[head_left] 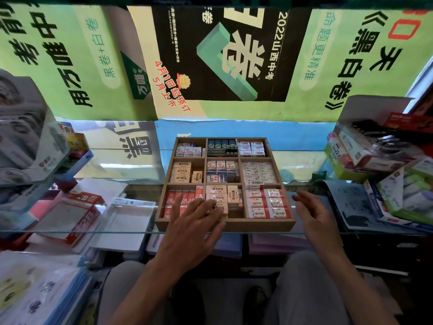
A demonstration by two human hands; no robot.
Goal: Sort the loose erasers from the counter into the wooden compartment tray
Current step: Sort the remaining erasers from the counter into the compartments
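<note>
Head view shows the left hand spread flat, palm down, over the near edge of the tray. Its fingers are almost straight and lie on the erasers: some tips touch the red erasers in the near left compartment, the others rest on the beige erasers in the near middle compartment. They press or touch only; nothing is held between them.

The right hand hovers just right of the tray, beside its near right corner, palm turned to the left. Its fingers are loosely extended and hold nothing. They are near the white erasers of the near right compartment but do not touch them.

All nine compartments of the tray contain packed erasers, sorted by kind. The tray stands on a glass counter, in the middle of it. To the left lie flat red-and-white packages, to the right a stack of boxes. Far behind, green and black posters cover the wall. Near the camera the person's knees in grey trousers are visible under the glass.
</note>
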